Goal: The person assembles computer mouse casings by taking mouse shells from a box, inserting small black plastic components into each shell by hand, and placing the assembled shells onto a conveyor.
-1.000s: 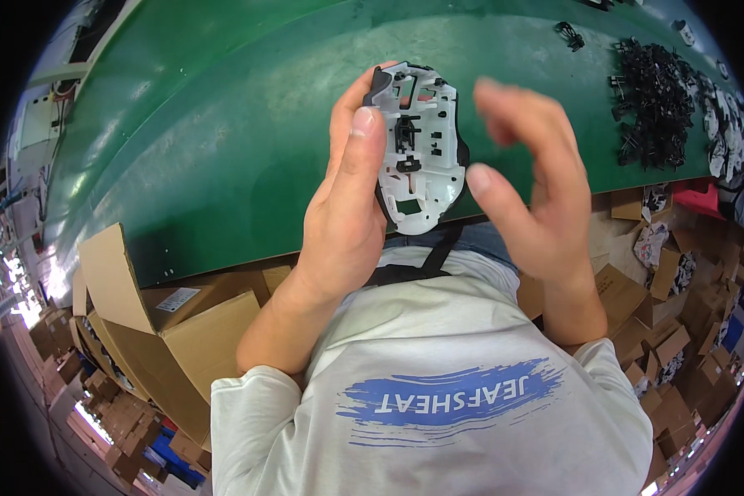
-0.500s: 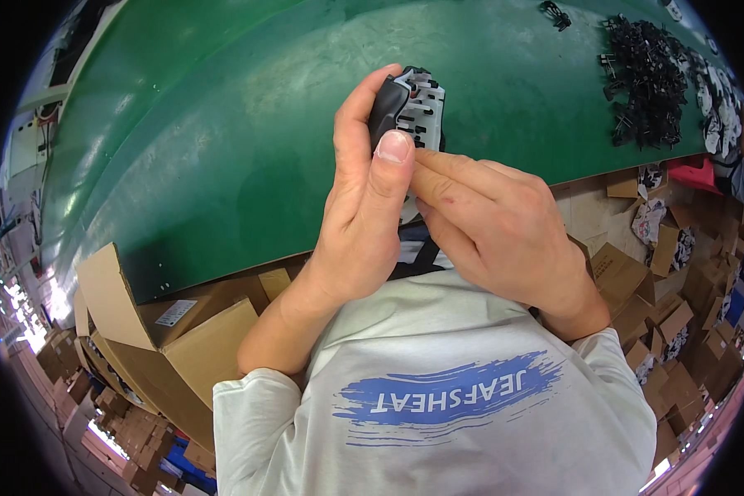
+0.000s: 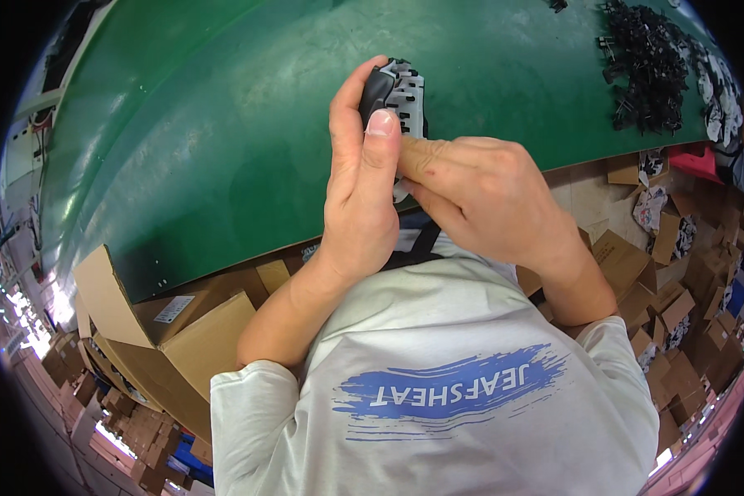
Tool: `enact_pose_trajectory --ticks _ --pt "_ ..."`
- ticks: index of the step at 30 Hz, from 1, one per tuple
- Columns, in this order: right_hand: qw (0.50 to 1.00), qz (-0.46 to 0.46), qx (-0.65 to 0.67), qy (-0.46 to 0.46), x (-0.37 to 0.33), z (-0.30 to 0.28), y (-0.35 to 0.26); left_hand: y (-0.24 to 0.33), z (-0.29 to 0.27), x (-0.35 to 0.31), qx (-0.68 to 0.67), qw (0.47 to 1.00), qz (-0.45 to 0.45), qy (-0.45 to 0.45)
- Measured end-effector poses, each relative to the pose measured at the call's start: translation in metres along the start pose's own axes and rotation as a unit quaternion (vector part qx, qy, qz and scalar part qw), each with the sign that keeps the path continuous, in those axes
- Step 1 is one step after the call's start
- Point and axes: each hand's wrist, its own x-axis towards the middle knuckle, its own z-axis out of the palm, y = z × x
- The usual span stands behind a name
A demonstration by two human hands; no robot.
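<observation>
A black-and-white plastic housing point(image 3: 409, 97) stands upright above the table, with a smooth dark shell on its left and a pale side crossed by several short black pieces. My left hand point(image 3: 360, 198) is closed around it, fingers behind the dark shell and thumb across the front. My right hand point(image 3: 488, 186) is closed at its lower part, with fingertips pressed together against it beside my left thumb. Those fingers cover much of the lower part; a pale end shows just below them. Whether the right fingertips also pinch a small part is hidden.
A green table point(image 3: 223, 149) spreads in front of me. Black plastic parts point(image 3: 649, 70) are heaped at its far right, next to white parts point(image 3: 719, 99). An open cardboard box point(image 3: 207, 339) stands at my left, and several more cartons point(image 3: 624, 264) lie to the right.
Both hands and the housing have shifted slightly up and left in view. The right hand has turned a little, its knuckles rising, and stays against the housing.
</observation>
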Motion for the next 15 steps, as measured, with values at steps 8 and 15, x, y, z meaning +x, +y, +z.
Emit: enact_pose_trajectory --ticks 8,15 --pt "0.987 -0.017 -0.058 0.148 0.008 0.01 0.004 0.02 0.0 0.014 -0.057 0.998 0.004 -0.001" --pt "0.992 -0.042 0.062 0.099 0.021 -0.01 0.007 0.022 -0.013 0.008 -0.149 0.988 -0.045 0.013"
